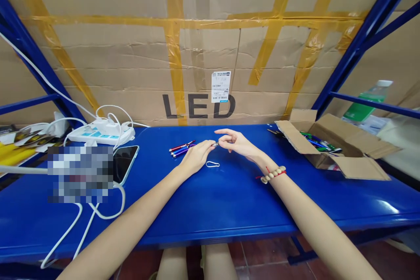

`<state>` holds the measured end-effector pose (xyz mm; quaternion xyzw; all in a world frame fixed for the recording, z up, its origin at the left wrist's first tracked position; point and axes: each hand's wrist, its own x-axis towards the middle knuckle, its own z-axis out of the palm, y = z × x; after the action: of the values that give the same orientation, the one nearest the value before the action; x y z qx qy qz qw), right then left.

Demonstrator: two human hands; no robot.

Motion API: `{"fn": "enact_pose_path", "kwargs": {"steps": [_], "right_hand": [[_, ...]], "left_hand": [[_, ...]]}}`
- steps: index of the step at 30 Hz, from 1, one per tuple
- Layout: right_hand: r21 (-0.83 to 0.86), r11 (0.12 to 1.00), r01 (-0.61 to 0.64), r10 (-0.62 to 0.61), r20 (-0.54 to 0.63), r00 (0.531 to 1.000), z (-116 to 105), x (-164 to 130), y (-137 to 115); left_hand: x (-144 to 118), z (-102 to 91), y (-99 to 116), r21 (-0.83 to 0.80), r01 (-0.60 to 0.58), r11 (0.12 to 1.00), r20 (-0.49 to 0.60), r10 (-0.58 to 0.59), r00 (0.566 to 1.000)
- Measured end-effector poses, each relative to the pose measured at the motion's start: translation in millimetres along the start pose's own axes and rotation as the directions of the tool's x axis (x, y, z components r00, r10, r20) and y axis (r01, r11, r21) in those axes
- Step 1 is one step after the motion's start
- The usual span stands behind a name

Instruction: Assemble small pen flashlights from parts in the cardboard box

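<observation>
Both hands met over the blue bench [210, 201]: the left hand [196, 156] and the right hand [236, 142] pinched a small metal part [215, 144] between fingertips, seemingly mid-assembly. Pens [181, 148] lay just behind, a white loop [212, 164] below; fitting it would likely call for fine alignment

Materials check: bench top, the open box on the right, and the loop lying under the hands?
Bench top: looks like painted or coated metal, glossy blue, with soft light reflections.
Open box: corrugated cardboard, matte brown, with folded flaps and raw edges.
Loop: thin and pale, either wire or cord; too small to tell.
Both hands pinch a small silvery piece, probably metal.
</observation>
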<state>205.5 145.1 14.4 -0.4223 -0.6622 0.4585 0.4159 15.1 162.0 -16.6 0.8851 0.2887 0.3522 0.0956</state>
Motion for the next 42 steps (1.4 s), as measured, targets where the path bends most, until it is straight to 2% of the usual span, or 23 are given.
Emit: {"fn": "enact_pose_path", "kwargs": {"steps": [3,6,10,12,17,20,25,28,30,34,38,40,42], "right_hand": [[0.008,0.997,-0.078,0.078,-0.008,0.997,-2.3,-0.7,1.3],[-0.068,0.989,-0.131,0.129,-0.033,0.991,-2.4,-2.5,1.0],[-0.186,0.974,-0.126,0.126,-0.015,0.992,0.0,-5.4,-2.1],[-0.211,0.971,-0.115,0.123,0.029,0.992,0.6,-6.8,-3.6],[-0.217,0.976,-0.021,0.079,0.263,0.962,0.4,-10.3,-5.7],[-0.260,0.966,0.004,0.075,0.292,0.953,0.7,-11.8,-5.7],[-0.258,0.963,-0.082,0.152,0.268,0.951,3.8,-11.2,-4.5],[-0.169,0.968,-0.188,0.227,0.255,0.940,6.3,-9.8,-5.0],[-0.100,0.969,-0.226,0.245,0.247,0.938,7.5,-9.3,-6.8],[-0.035,0.982,-0.184,0.187,0.209,0.960,10.0,-9.4,-11.7],[-0.113,0.983,-0.146,0.165,0.179,0.970,11.7,-8.1,-12.9],[-0.212,0.972,-0.105,0.127,0.089,0.988,9.9,-6.8,-11.4],[-0.323,0.946,-0.032,0.013,-0.061,0.998,5.6,-5.7,-9.4]], "left_hand": [[-1.2,-0.3,-0.9,0.026,-0.067,0.997,0.002,0.067,0.998],[-2.4,-1.3,-0.8,0.055,-0.111,0.992,-0.001,0.112,0.994],[-3.4,-2.3,0.3,0.103,-0.140,0.985,0.002,0.140,0.990],[-3.5,-2.5,0.7,0.134,-0.165,0.977,0.037,0.161,0.986],[-3.7,-1.9,-0.1,0.185,-0.183,0.966,0.068,0.173,0.983],[-4.4,-1.1,-1.2,0.192,-0.176,0.965,0.065,0.167,0.984],[-5.0,-1.5,-2.1,0.212,-0.210,0.955,0.081,0.197,0.977],[-4.1,-2.3,-1.6,0.224,-0.218,0.950,0.096,0.201,0.975],[-3.3,-2.6,-0.6,0.176,-0.194,0.965,0.074,0.184,0.980],[-1.6,-2.7,1.9,0.016,-0.079,0.997,0.036,0.078,0.996],[-0.4,-1.8,2.5,-0.031,-0.034,0.999,0.011,0.034,0.999],[0.3,-0.8,2.2,-0.043,-0.011,0.999,0.003,0.011,1.000],[1.0,0.3,1.8,-0.035,0.016,0.999,0.001,-0.016,1.000]]}}
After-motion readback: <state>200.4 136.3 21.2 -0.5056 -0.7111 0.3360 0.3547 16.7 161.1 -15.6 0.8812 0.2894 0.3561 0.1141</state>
